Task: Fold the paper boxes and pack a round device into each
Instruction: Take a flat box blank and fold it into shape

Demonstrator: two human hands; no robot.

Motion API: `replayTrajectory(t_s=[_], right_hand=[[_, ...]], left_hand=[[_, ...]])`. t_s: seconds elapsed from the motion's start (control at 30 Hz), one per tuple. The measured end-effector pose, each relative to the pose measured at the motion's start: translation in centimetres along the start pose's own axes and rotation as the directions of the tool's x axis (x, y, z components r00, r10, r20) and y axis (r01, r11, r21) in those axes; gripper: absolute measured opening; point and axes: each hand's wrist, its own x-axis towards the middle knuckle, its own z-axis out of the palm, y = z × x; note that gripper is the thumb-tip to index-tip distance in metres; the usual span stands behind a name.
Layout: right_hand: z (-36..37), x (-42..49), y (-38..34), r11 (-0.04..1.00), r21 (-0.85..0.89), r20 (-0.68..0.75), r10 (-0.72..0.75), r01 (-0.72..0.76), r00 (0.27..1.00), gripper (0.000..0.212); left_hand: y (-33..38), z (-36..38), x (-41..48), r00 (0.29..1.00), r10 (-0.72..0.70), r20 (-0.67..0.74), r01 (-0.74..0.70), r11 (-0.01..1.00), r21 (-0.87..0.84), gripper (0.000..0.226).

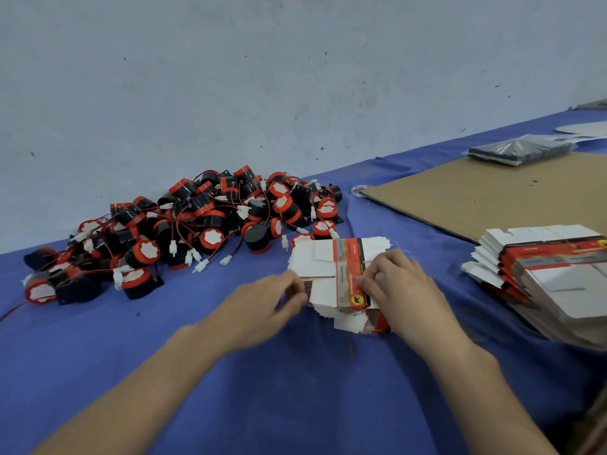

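You'll find small print along the red and black band of the top flat box [348,267], but it is too blurred to read. The only sign you can make out on it is a yellow round emblem [357,300] with a dark figure; the bands on the larger stack of flat boxes [555,257] are just as unreadable.

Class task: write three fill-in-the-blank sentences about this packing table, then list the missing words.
The cloth under the round devices is ___.
The bigger stack of flat boxes lies on the person's ___ side.
The plastic-wrapped pack lies at the far edge of a sheet of ___.
Missing words: blue; right; cardboard.
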Motion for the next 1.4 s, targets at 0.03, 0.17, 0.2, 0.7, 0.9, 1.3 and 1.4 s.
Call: replayTrajectory(t_s=[0.03, 0.17, 0.2, 0.7, 0.9, 1.3, 1.4], right_hand=[[0.0, -0.1, -0.1, 1.000, 0.007, 0.018, 0.003, -0.004, 1.000, 0.023], [-0.1, -0.6, -0.4, 0.998, 0.045, 0.102, 0.030, -0.035, 0.994, 0.022], [-0.1, -0.8, -0.4, 0.998, 0.040, 0.111, 0.034, -0.039, 0.993, 0.021], [1.0, -5.2, -0.1, 0.885, 0.425, -0.105, 0.258, -0.191, 0.960, 0.027], [0.6, -6.6, 0.8, 0.973, -0.062, 0.007, 0.225, -0.224, 0.974, 0.019], [-0.7, -5.6, -1.1, 0.890, 0.374, -0.043, 0.296, -0.259, 0.954, 0.026], [-0.6, -5.5, -2.0, 0.856, 0.492, -0.164, 0.270, -0.158, 0.949, 0.012]], left_hand=[[0.3, 1.0, -0.9, 1.000, -0.018, -0.009, 0.018, 0.998, -0.055, 0.015], [3.7, 4.3, -2.5, 0.973, -0.101, -0.210, 0.022, 0.937, -0.348, 0.017], [4.5, 4.7, -2.6, 0.950, -0.143, -0.277, 0.017, 0.911, -0.412, 0.015], [8.6, 7.5, -2.9, 0.963, -0.097, -0.253, 0.083, 0.994, -0.067, 0.023], [8.4, 7.8, -1.0, 0.980, -0.153, -0.128, 0.155, 0.988, 0.001, 0.040], [8.6, 6.0, -2.3, 0.956, -0.277, -0.094, 0.057, 0.494, -0.868, 0.051], [8.8, 5.6, -2.1, 0.966, -0.242, -0.091, 0.034, 0.465, -0.884, 0.040]])
